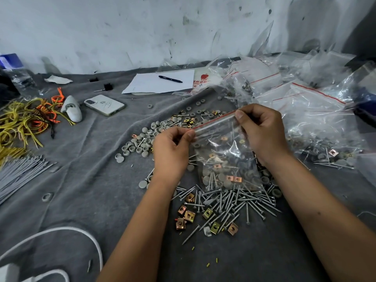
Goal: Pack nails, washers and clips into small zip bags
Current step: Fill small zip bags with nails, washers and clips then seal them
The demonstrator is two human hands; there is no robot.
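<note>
1. A grey cloth [85, 180] covers the whole work surface, running back to a scuffed white wall [142, 27].
2. A heap of clear zip bags with red seal strips [305, 102] fills the back right; several already hold hardware.
3. A bundle of grey cable ties [18, 176] lies at the left edge, with a tangle of yellow and orange cords [26, 121] behind it.
4. A white sheet of paper [158, 83] lies at the back centre, with a dark pen [170, 79] resting on it.
5. The small zip bag [225, 157] being packed hangs upright at centre, its bottom touching the nail pile; it holds nails, grey washers and copper clips.
6. The right hand [262, 133] pinches the bag's upper right corner, thumb and fingers clamped on the red seal strip.
7. The left hand [173, 151] pinches the seal's left end, thumb and forefinger closed on it, the other fingers curled.
8. A white phone [104, 104] lies face down left of centre, just beside a white curved plastic piece [72, 108].
9. Loose nails [234, 202] lie in a pile below the bag, between the forearms.
10. Grey round washers [140, 143] are scattered left of and behind the hands.
11. Brass-coloured clips [189, 215] lie at the pile's near left edge.
</note>
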